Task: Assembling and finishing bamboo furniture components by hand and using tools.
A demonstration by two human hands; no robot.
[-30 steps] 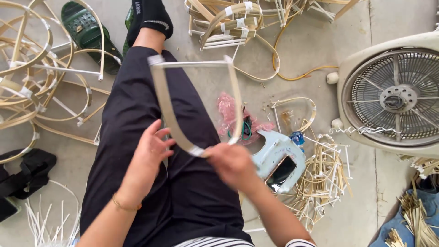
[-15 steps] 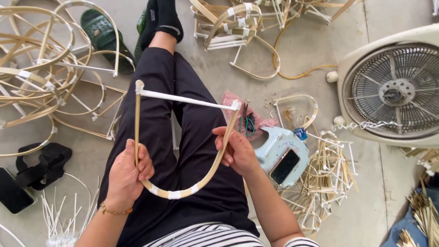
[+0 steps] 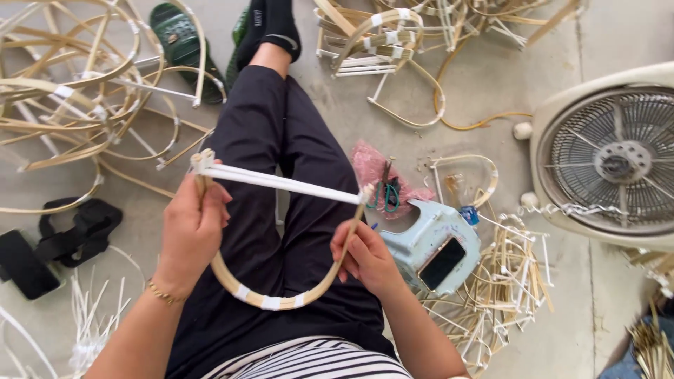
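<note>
While bent bamboo frame (image 3: 270, 298) is held over lap, head view: left hand (image 3: 191, 235) closed round left limb just below taped corner; right hand (image 3: 366, 256) pinched on right limb near other corner. White crossbar (image 3: 281, 182) spans between the two tips, over black trousers (image 3: 277, 140). Judged: even grip on both limbs needed so curve is kept symmetric and tape joints are not strained; crossbar to be kept taut, not twisted. Pale blue stool (image 3: 432, 245) just beside right hand; finished frames (image 3: 77, 105) piled on floor at left, fan (image 3: 614, 165) at right.
</note>
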